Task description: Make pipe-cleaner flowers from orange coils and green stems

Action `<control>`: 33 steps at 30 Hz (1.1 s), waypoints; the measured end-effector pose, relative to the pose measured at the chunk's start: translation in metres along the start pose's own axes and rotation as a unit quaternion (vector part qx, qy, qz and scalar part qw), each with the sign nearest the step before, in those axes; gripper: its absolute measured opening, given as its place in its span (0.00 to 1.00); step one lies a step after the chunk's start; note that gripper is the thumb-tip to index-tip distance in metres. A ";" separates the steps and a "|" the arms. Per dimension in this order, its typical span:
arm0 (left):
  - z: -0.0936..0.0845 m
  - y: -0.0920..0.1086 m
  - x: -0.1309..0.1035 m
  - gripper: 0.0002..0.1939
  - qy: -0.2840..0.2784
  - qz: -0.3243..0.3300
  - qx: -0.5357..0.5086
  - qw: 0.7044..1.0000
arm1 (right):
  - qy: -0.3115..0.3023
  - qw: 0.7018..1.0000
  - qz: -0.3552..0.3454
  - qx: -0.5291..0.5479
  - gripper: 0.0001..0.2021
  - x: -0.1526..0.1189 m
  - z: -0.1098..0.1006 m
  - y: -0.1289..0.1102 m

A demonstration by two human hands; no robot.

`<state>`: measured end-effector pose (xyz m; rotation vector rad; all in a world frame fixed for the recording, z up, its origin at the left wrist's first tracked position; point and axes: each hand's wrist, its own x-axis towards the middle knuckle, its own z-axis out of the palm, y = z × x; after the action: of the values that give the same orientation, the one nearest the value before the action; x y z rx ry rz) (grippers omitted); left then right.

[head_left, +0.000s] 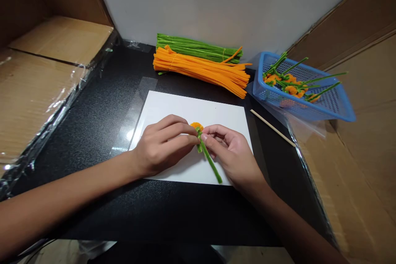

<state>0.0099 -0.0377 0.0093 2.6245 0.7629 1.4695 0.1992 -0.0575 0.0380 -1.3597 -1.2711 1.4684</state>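
Over a white sheet, a small pipe-cleaner flower is pinched between both my hands. Its orange head shows at the top, and its green stem slants down to the right. My left hand comes in from the left, with its fingertips closed on the green part just below the head. From the other side, my right hand pinches the same spot with thumb and forefinger. The fingers partly cover the flower's head and the join under it.
Behind the sheet lie a bundle of orange pipe cleaners and a green bundle. At the back right, a blue plastic basket holds several orange flowers with green stems. A thin wooden stick lies right of the sheet. Cardboard stands along both sides.
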 end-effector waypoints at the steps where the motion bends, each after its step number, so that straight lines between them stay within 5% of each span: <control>1: 0.000 0.000 0.000 0.08 -0.003 -0.009 -0.009 1.000 | 0.001 1.000 -0.001 0.000 0.10 0.000 0.000 0.001; 12: -0.006 0.001 0.007 0.06 0.013 -0.058 0.000 0.998 | 0.043 0.998 -0.042 -0.018 0.09 -0.005 0.005 0.001; 23: 0.001 0.003 -0.002 0.11 0.016 -0.033 -0.061 0.997 | 0.083 0.994 -0.058 -0.041 0.09 -0.006 0.008 0.001; 33: -0.005 -0.002 0.001 0.07 -0.026 -0.142 -0.140 0.980 | 0.025 0.999 -0.037 0.011 0.11 -0.003 0.002 0.000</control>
<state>0.0058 -0.0364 0.0119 2.2320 0.8164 1.3153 0.1974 -0.0605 0.0383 -1.3131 -1.2572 1.3844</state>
